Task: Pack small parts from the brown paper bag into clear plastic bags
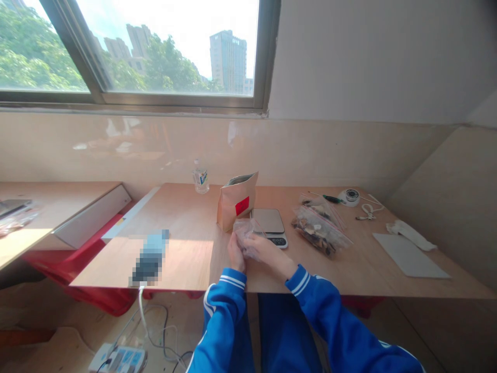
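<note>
Pinching a small clear plastic bag (248, 235) between them, the left hand (236, 255) and right hand (267, 253) grip it just above the bench (186, 243) edge, beside the digital scale (269, 224). Thin film could slip or tear, I judge, spilling contents off the near edge.

Blue sleeves (229, 300) with white stripes, tan paper bag (235, 203) with red label, clear plastic bag (248, 235).

Paper pouch (236, 203) stands left of the scale (271, 224), bottle (201, 178) behind.
</note>
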Tool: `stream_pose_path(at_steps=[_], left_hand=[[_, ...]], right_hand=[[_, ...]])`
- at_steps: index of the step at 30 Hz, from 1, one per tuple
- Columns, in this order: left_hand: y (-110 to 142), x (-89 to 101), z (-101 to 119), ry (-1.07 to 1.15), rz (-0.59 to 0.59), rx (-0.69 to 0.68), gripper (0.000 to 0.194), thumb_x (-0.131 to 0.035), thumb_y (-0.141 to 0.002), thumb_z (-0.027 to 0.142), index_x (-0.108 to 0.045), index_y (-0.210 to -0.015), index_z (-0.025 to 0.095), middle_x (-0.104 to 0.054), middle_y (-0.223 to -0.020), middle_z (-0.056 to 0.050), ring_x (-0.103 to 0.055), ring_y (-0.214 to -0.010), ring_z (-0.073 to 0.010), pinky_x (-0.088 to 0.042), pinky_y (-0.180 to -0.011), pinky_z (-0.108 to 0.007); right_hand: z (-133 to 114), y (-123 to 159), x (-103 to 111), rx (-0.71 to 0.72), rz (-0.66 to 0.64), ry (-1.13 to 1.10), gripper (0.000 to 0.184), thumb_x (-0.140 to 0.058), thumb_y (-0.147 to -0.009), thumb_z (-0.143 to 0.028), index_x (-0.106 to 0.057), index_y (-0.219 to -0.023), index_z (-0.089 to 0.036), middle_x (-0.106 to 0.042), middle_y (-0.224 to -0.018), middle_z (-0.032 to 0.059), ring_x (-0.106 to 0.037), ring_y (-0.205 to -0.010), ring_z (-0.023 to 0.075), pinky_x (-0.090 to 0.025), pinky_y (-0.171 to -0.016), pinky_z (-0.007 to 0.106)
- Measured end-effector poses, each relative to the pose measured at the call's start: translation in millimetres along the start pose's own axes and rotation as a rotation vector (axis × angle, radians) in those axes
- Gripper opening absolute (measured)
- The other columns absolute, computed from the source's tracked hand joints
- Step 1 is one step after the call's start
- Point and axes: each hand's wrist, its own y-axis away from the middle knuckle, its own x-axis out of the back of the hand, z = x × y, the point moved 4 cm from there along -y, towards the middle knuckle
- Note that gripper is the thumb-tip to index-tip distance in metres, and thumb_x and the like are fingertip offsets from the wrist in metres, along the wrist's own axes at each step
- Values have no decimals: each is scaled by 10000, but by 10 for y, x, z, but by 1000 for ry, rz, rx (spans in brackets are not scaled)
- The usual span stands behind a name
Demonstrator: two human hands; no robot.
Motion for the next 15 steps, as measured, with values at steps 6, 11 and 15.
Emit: stream_pose_path(at_steps=[6,11,15], left_hand=[[15,5,14,-17,11,-51,424,-540,-827,480,-692,-949,104,-727,-889,-99,-677,-817,-188,-538,-755,-309],[14,12,-3,-9,24,-45,457,-545,-814,514,-694,-950,103,-727,-911,-112,-681,-848,-203,-532,-775,-317],[28,-13,5,-20,15,8,484,-566,-789,537,-703,-898,85,-728,-866,-123,-684,-798,-210,-537,-741,-324]], right_hand=[[-30,19,175,-97,5,-31,179,-466,-883,-127,-603,-775,-170,-599,-810,33,-533,-721,143,-430,-662,260],[-86,19,210,-235,21,-176,177,-531,-863,-225,-582,-709,-155,-604,-719,4,-503,-668,124,-385,-620,231],[-87,51,250,-359,91,-259,170,-560,-835,-274,-565,-707,-161,-587,-684,-17,-507,-646,121,-387,-621,233]])
